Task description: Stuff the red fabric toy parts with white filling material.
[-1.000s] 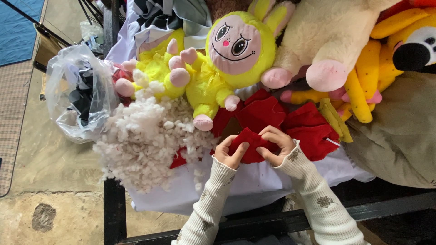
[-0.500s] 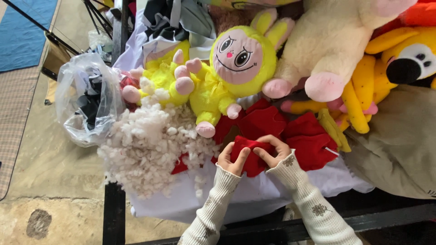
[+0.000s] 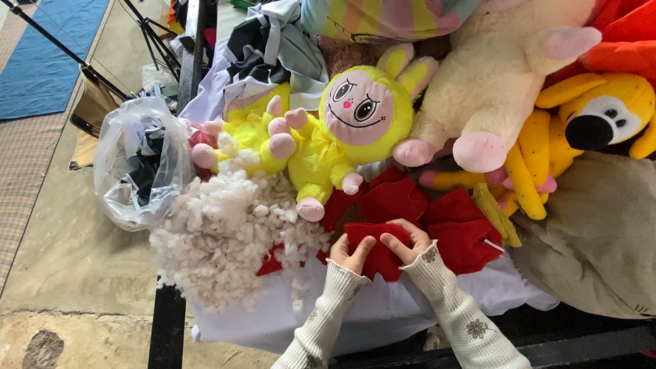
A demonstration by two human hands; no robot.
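Observation:
Both my hands grip a piece of red plush fabric (image 3: 379, 258) lying on a white cloth (image 3: 383, 307). My left hand (image 3: 350, 254) pinches its left side. My right hand (image 3: 406, 244) pinches the top right, the two hands almost touching. More red plush pieces (image 3: 461, 229) spread out behind and to the right. A pile of white stuffing (image 3: 229, 236) lies just left of my hands. Behind the fabric sits a yellow doll (image 3: 348, 126) with a pink face and long ears.
A clear plastic bag (image 3: 140, 164) with dark cloth hangs at the left table edge. A cream plush toy (image 3: 499, 75), a yellow and orange dog plush (image 3: 588, 123) and a grey-green cloth (image 3: 601, 232) fill the right. Concrete floor (image 3: 61, 260) lies to the left.
My hands have drawn closer together on the red fabric. The view has tilted, so everything sits lower and nearer in the frame.

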